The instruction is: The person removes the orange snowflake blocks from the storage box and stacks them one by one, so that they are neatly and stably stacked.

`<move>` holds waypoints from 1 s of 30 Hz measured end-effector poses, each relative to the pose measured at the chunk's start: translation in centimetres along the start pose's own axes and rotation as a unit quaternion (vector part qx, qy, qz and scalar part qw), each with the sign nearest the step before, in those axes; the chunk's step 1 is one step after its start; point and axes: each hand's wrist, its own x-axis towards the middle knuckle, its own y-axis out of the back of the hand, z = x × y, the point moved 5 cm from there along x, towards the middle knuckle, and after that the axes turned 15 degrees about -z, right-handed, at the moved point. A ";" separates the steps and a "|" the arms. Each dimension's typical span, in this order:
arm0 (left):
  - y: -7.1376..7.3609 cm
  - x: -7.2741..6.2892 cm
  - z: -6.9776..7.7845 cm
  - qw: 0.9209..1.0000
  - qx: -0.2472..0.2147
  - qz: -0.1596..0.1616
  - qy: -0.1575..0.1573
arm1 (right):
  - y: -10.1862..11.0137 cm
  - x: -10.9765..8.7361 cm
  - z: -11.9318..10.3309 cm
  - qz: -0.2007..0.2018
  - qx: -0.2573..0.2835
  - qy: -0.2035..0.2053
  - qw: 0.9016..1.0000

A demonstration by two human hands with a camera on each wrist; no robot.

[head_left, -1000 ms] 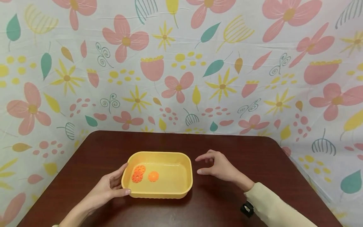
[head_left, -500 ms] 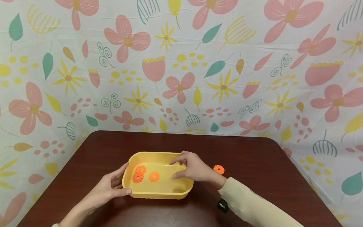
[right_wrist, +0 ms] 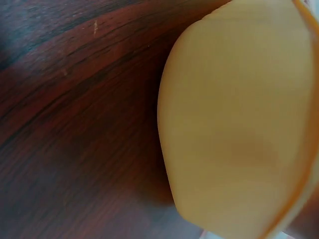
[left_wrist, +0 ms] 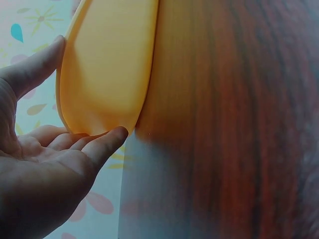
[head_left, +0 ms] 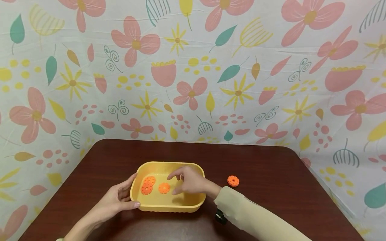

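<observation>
A yellow plastic basin (head_left: 184, 207) sits on the table. At its left end my left hand (head_left: 113, 199) holds the rim, thumb at the near corner and fingers round the outer side; the left wrist view shows the basin (left_wrist: 107, 74) between thumb and fingers. Inside lie three orange notched plastic discs: two (head_left: 146, 188) overlap on the left, and a lighter one (head_left: 164, 188) lies nearer the middle. My right hand (head_left: 191, 180) reaches in over the right side, thumb and index finger apart just right of the lighter disc, holding nothing visible. The right wrist view shows only the basin's outer wall (right_wrist: 234, 114).
More orange notched plastic, seemingly stacked discs (head_left: 233, 181), lies on the dark wood table (head_left: 265, 167) to the right of the basin, beyond the right forearm. A floral cloth (head_left: 193, 67) hangs behind the table and at its sides.
My right hand has moved left, from beside the basin to inside it, close to the lighter disc. The orange piece on the table has come into sight. The left hand keeps its hold.
</observation>
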 end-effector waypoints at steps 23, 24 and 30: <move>-0.1 0.0 -0.1 1.000 -0.006 0.001 -0.003 | -2.0 2.7 1.4 -0.036 -0.007 -0.074 0.997; -0.1 0.0 -0.1 1.000 -0.007 0.001 -0.003 | -2.0 2.7 1.5 -0.037 -0.007 -0.076 0.996; 0.0 0.0 -0.1 1.000 -0.010 0.001 -0.001 | -2.0 2.9 1.6 -0.041 -0.017 -0.079 0.996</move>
